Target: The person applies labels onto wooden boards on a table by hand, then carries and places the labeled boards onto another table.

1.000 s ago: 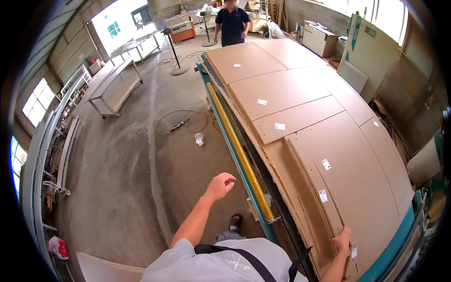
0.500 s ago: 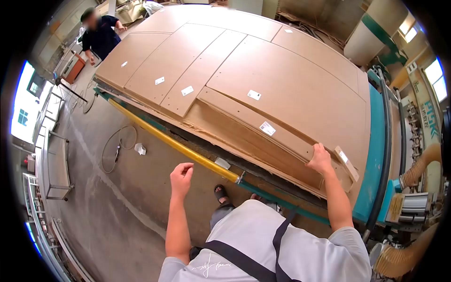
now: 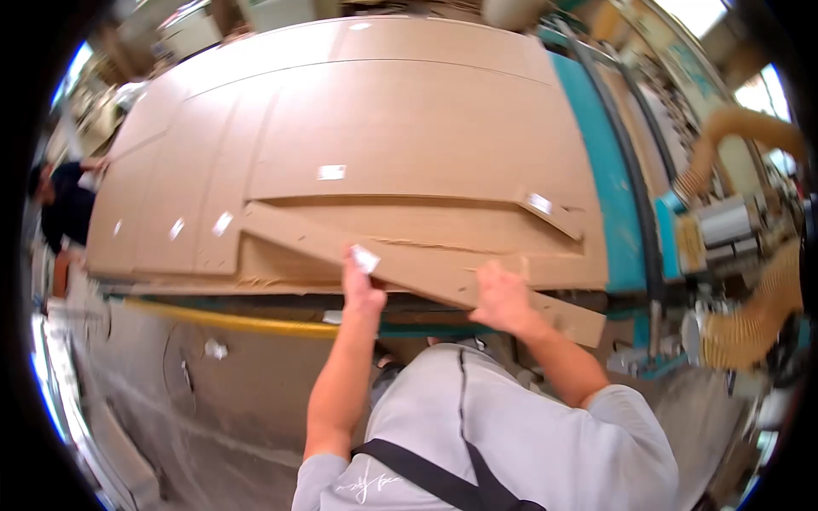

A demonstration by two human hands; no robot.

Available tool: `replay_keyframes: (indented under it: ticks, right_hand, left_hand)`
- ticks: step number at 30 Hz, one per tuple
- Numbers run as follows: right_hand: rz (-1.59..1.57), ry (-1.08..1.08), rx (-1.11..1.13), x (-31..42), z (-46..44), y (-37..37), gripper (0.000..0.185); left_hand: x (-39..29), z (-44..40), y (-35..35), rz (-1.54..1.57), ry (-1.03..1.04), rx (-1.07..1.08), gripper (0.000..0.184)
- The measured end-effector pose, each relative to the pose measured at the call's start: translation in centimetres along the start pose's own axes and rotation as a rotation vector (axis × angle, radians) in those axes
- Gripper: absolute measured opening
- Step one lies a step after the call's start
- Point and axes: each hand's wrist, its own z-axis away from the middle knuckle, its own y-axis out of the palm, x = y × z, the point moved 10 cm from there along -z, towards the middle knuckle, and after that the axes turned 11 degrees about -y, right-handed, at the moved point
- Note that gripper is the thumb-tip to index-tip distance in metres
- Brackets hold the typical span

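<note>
A long brown board strip (image 3: 417, 277) with a white label lies slantwise across the near edge of the large cut sheet (image 3: 400, 128). Its left end rests on the sheet, while the right end juts out over the edge toward me. My left hand (image 3: 363, 289) grips the strip beside the label. Further right, my right hand (image 3: 504, 298) is closed over it, its fingertips blurred. Behind the strip a recess exposes the rough board underneath (image 3: 426, 234). A short labelled piece (image 3: 552, 215) lies tilted at the recess's right end.
A co-worker in dark clothes (image 3: 68, 200) stands at the far left of the sheet. Along the near side runs a yellow bar (image 3: 230, 318). To the right are a teal machine bed (image 3: 592, 170) with a black rail and a ribbed hose (image 3: 741, 336).
The strip has swung out of its place, its right end now past the near edge. My left hand has come up from the side to grip it. The view has turned right.
</note>
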Motion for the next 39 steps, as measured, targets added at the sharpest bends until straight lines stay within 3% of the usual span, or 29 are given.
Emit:
replay_keyframes:
  ticks: [1, 4, 8, 9, 10, 15, 16, 18, 20, 21, 22, 24, 28, 30, 33, 36, 39]
  right_hand:
    - [-0.008, 0.031, 0.007, 0.6, 0.9, 0.5, 0.059]
    - [-0.078, 0.047, -0.103, 1.3, 2.9, 2.3, 0.058]
    - [-0.564, -0.148, -0.065, 0.2, 4.1, 0.2, 0.080]
    - [-0.715, -0.100, -0.044, -1.8, 4.4, 0.7, 0.090]
    - [-0.719, -0.083, -0.053, -4.1, 3.9, 0.1, 0.089]
    - [-0.975, 0.100, -0.594, -23.6, -1.1, 0.9, 0.058]
    - [-0.879, 0.097, -0.633, -26.7, -2.8, 1.0, 0.053]
    - [-0.398, 0.081, -0.606, -29.9, -4.4, 0.3, 0.068]
    - [-0.129, 0.273, -0.265, -34.2, -6.4, 5.9, 0.088]
    - [-0.006, 0.298, -0.199, -35.3, -6.6, 7.1, 0.104]
    - [0.056, 0.250, -0.278, -35.0, -6.7, 6.6, 0.094]
    - [0.034, 0.243, -0.208, -35.7, -7.9, 6.2, 0.084]
    - [-0.155, 0.077, -0.288, -28.1, -10.3, -0.1, 0.070]
    - [-0.266, -0.088, -0.499, -18.2, -10.5, -6.1, 0.060]
    - [-0.297, -0.366, -0.483, -1.7, -10.7, -10.7, 0.057]
    - [-0.194, -0.668, -0.353, 16.8, -7.9, -11.0, 0.053]
    - [-0.254, -0.788, -0.030, 32.4, -4.2, -5.2, 0.061]
  left_hand:
    - [0.1, 1.2, 0.6, 0.059, -0.035, -0.066, 0.060]
    - [-0.3, 0.8, 0.5, 0.074, 0.128, 0.053, 0.055]
    - [0.0, 4.4, 1.4, 0.090, 0.121, 0.035, 0.055]
    - [-0.2, 5.9, 1.4, 0.089, 0.169, 0.045, 0.055]
    - [-0.2, 6.1, 0.6, 0.100, 0.179, 0.037, 0.055]
    - [-0.4, 9.5, 0.3, 0.133, 0.159, 0.053, 0.060]
    - [-0.5, 9.1, -0.6, 0.164, 0.157, 0.068, 0.062]
    - [-0.7, 9.3, -2.2, 0.173, 0.192, 0.110, 0.065]
    - [-1.5, 11.0, -4.4, 0.247, 0.224, 0.137, 0.069]
    - [-1.8, 12.1, -4.6, 0.259, 0.277, 0.112, 0.069]
    - [-2.3, 13.6, -5.0, 0.280, 0.331, 0.092, 0.068]
    - [-3.0, 15.7, -7.4, 0.348, 0.397, 0.120, 0.064]
    - [-4.5, 19.8, -12.4, 0.472, 0.520, 0.081, 0.062]
    - [-5.5, 20.8, -15.4, 0.535, 0.531, 0.061, 0.063]
    - [-7.7, 21.3, -19.7, 0.625, 0.553, -0.003, 0.066]
    - [-9.3, 22.6, -23.4, 0.663, 0.550, 0.024, 0.065]
    - [-10.8, 24.8, -29.0, 0.731, 0.567, 0.080, 0.062]
